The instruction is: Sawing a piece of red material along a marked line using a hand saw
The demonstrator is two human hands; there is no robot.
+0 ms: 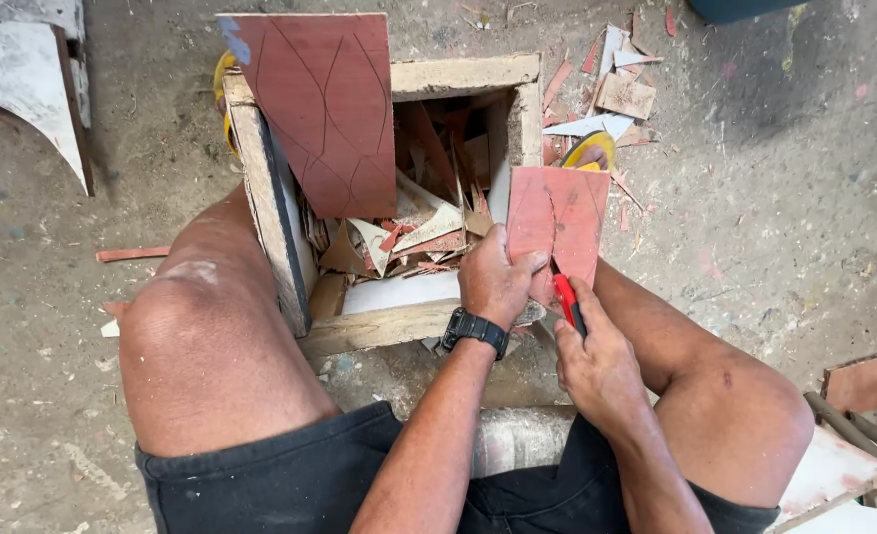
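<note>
Nearest the camera: right hand closed around the red-handled cutting tool, fingers wrapped tight on the grip, its tip against the lower edge of the small reddish-brown rectangular tile. Just beyond, left hand, black wristwatch on the wrist, clamps the same tile by its left edge, thumb on the face, fingers curled behind. Tile held upright, tilted slightly, over the right front corner of the open wooden box; dark scored lines run across its face.

Box sits on the ground between the person's bare knees. Inside: heap of reddish and pale broken tile scraps.

Further off: larger reddish-brown tile with curved scored lines leans on the box's left wall. More offcuts scattered on the dusty concrete floor past the box's far right corner.
</note>
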